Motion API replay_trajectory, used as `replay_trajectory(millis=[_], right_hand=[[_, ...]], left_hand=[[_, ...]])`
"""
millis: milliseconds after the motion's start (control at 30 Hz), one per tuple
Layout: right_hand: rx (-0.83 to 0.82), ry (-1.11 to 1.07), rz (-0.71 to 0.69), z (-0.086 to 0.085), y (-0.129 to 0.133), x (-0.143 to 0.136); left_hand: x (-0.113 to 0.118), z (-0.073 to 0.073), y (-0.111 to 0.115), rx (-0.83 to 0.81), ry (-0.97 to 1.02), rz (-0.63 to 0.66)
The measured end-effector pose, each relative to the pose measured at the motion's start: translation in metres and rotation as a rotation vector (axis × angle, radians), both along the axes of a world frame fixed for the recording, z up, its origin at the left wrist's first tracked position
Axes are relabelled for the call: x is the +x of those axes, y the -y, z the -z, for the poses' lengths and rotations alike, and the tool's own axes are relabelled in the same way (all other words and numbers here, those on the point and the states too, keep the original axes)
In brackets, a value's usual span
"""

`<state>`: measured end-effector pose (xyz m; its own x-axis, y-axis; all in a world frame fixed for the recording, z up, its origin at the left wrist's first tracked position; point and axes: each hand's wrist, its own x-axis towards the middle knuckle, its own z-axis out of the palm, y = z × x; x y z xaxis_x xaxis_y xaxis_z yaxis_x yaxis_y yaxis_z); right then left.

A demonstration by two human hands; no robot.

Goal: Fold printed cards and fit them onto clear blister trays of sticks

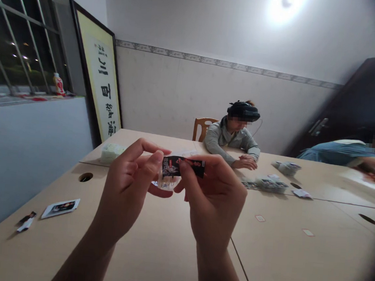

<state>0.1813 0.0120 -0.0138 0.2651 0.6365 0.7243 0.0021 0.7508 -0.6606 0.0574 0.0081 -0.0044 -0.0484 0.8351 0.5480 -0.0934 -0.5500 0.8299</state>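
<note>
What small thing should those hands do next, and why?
Probably the right hand should slide its thumb rightward along the black printed strip, smoothing it, while the left hand steadies the clear piece. That thumb rests on the strip, whose left part overlaps the clear piece; whether they're joined, I can't tell.

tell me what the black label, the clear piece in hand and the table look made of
Black label: thin printed paper or plastic film, from its slight curve; finish unclear.
Clear piece: likely smooth plastic, since it looks transparent, though glass is possible.
Table: probably laminate, fairly matt, from its even pale tan surface.
</note>
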Motion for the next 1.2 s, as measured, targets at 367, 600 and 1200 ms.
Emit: replay_trajectory(millis=[367,600,1200], right_hand=[[-0.03,0.043,-0.023,-0.0008,-0.0025,0.0013],[-0.04,0.074,-0.031,-0.0001,-0.0025,0.0025],[-0.046,0.073,-0.057,0.0011,-0.0061,0.0039]], left_hand=[[0.0029,-0.0035,-0.0001,-0.004,-0.023,-0.046],[0.0021,-0.0003,-0.0009,-0.003,0.021,-0.03],[0.002,-0.001,0.0031,-0.034,0.022,0.023]])
